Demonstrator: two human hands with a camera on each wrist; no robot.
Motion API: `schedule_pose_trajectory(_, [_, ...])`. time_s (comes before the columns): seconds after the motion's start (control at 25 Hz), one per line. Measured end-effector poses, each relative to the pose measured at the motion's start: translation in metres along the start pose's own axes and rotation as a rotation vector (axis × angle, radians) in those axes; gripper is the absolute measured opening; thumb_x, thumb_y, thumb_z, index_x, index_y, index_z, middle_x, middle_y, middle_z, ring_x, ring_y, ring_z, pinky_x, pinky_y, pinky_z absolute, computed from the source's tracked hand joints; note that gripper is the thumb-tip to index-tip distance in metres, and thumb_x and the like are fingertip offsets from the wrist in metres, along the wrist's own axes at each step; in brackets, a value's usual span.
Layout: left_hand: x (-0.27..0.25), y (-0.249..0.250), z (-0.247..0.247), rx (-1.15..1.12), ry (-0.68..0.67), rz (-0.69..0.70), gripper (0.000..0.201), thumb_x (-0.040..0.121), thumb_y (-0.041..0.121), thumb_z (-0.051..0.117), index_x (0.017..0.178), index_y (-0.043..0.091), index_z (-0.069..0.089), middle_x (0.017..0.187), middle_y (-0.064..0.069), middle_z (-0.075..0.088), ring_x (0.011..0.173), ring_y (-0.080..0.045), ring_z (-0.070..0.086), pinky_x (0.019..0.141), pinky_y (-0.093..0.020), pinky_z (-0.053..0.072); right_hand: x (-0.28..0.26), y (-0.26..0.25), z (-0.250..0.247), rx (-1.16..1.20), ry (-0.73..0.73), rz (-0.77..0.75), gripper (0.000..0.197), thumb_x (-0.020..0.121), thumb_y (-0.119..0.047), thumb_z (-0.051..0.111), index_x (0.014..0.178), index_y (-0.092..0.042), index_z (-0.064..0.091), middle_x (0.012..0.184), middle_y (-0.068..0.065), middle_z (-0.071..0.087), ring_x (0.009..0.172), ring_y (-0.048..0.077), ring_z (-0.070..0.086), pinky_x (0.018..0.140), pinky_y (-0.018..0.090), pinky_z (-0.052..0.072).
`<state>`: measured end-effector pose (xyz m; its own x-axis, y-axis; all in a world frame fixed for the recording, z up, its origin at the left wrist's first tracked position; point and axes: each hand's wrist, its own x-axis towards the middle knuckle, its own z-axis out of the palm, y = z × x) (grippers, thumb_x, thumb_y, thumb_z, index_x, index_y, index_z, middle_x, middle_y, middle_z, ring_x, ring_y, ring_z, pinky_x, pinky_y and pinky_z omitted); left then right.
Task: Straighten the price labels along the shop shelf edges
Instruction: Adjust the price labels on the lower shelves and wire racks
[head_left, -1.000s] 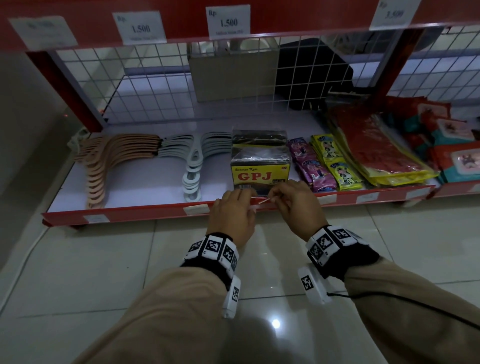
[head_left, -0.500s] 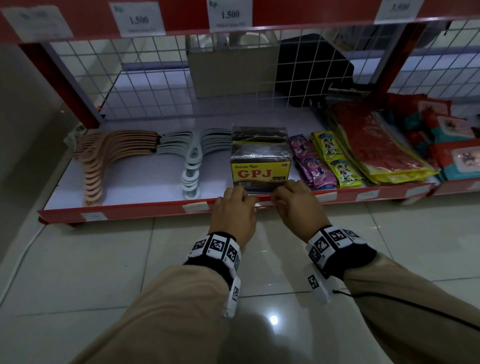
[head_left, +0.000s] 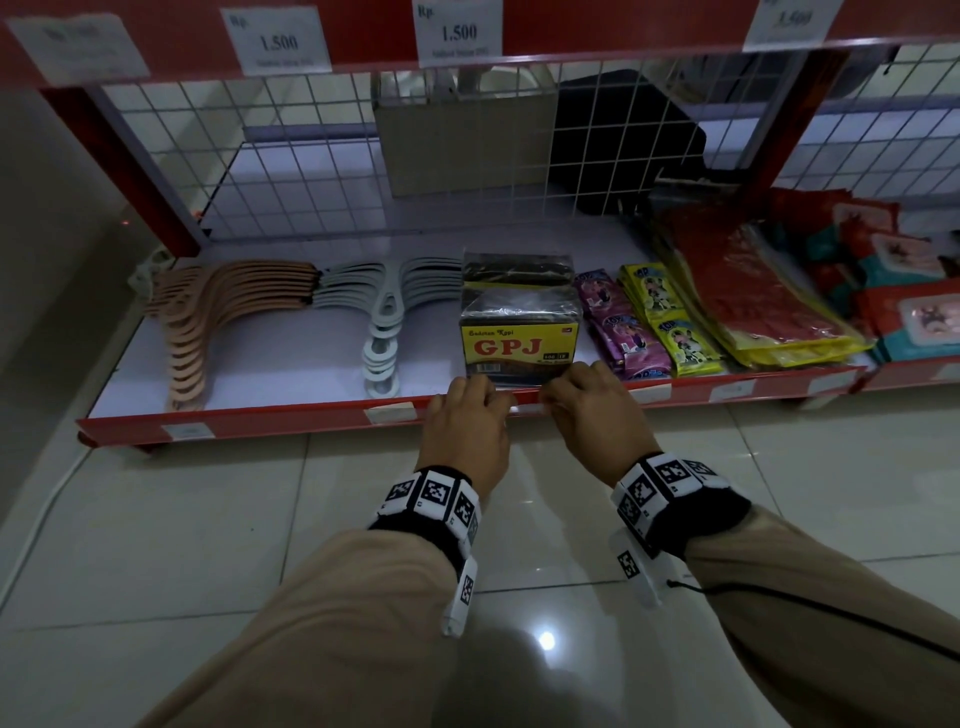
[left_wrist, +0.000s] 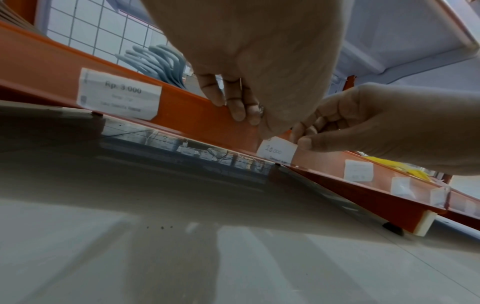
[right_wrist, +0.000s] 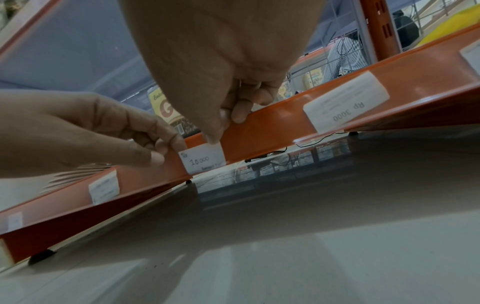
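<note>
A: Where's the label (right_wrist: 203, 158)?
B: Flat on the red shelf edge (head_left: 291, 415), below the coffee box (head_left: 519, 343) (marked 10.000).
A: Left hand (head_left: 465, 415)?
B: At the label's 9 o'clock, fingers curled, tips on its left end.
A: Right hand (head_left: 592, 410)?
B: At 3 o'clock, thumb and fingers (left_wrist: 303, 142) pinching the right corner.

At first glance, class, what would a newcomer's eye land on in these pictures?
Both hands, left and right, meet at the red shelf edge, working a small "10.000" label. Just behind them stands the yellow GPJ box, with hangers on its left.
</note>
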<state>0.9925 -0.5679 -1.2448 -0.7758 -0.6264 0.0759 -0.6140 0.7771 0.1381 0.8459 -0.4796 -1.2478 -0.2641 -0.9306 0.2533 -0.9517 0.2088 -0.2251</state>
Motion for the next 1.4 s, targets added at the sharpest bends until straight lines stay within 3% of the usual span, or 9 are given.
schedule_pose_trajectory(0.36, [-0.002,0.001,0.001,0.008,0.02,-0.018,0.041,0.082,0.012,0.055,0.121,0.027,0.049,0.118,0.002,0.049,0.109,-0.021,0.044,0.085,-0.035,0.033,-0.005,0.002,-0.003,-0.034,-0.012,0.001,0.016,0.081,-0.003,0.063,0.097,-0.007,0.066,0.091,0.014,0.063,0.081,0.034,0.053,0.067,0.041,0.046])
schedule_pose_trajectory(0.48, [0.0,0.005,0.0,0.035,0.032,-0.045,0.038,0.084,0.017,0.055,0.119,0.029,0.05,0.118,0.002,0.05,0.108,-0.021,0.045,0.085,-0.038,0.029,-0.009,0.009,-0.011,-0.107,-0.013,0.002,0.018,0.076,-0.005,0.063,0.094,-0.007,0.067,0.087,0.014,0.062,0.078,0.035,0.054,0.065,0.041,0.046])
schedule_pose_trajectory(0.68, [0.004,0.015,-0.001,0.077,0.09,-0.065,0.025,0.087,0.031,0.05,0.111,0.024,0.054,0.116,0.0,0.05,0.106,-0.024,0.043,0.088,-0.04,0.028,-0.028,0.037,-0.025,-0.251,-0.005,0.094,0.03,0.068,-0.017,0.066,0.097,-0.013,0.066,0.093,0.012,0.061,0.088,0.035,0.053,0.068,0.04,0.041])
schedule_pose_trajectory(0.84, [0.001,0.041,0.006,0.046,0.087,0.065,0.031,0.085,0.03,0.052,0.115,0.022,0.054,0.118,0.0,0.049,0.107,-0.022,0.044,0.089,-0.038,0.032,-0.041,0.061,-0.03,-0.304,0.027,0.144,0.035,0.066,-0.026,0.061,0.1,-0.016,0.063,0.097,0.011,0.058,0.09,0.034,0.05,0.072,0.04,0.038])
schedule_pose_trajectory(0.96, [0.004,0.07,0.013,0.019,0.042,0.19,0.043,0.083,0.028,0.053,0.126,0.022,0.051,0.129,0.001,0.047,0.116,-0.023,0.043,0.092,-0.037,0.031,-0.048,0.074,-0.031,-0.298,0.052,0.157,0.04,0.064,-0.027,0.062,0.102,-0.015,0.062,0.097,0.011,0.058,0.089,0.034,0.05,0.072,0.04,0.038])
schedule_pose_trajectory(1.16, [0.019,0.094,0.017,-0.026,0.006,0.287,0.053,0.087,0.022,0.049,0.14,0.021,0.04,0.147,0.002,0.038,0.134,-0.019,0.032,0.106,-0.035,0.024,-0.051,0.088,-0.028,-0.174,0.085,0.108,0.035,0.067,-0.016,0.064,0.101,-0.007,0.062,0.095,0.015,0.056,0.088,0.035,0.049,0.072,0.042,0.043])
schedule_pose_trajectory(1.4, [0.024,0.101,0.021,-0.009,0.007,0.266,0.048,0.088,0.019,0.043,0.136,0.021,0.043,0.136,0.002,0.044,0.124,-0.019,0.038,0.099,-0.033,0.03,-0.053,0.097,-0.025,-0.086,0.148,-0.025,0.036,0.064,0.002,0.065,0.1,-0.001,0.063,0.095,0.018,0.058,0.085,0.035,0.052,0.073,0.04,0.047])
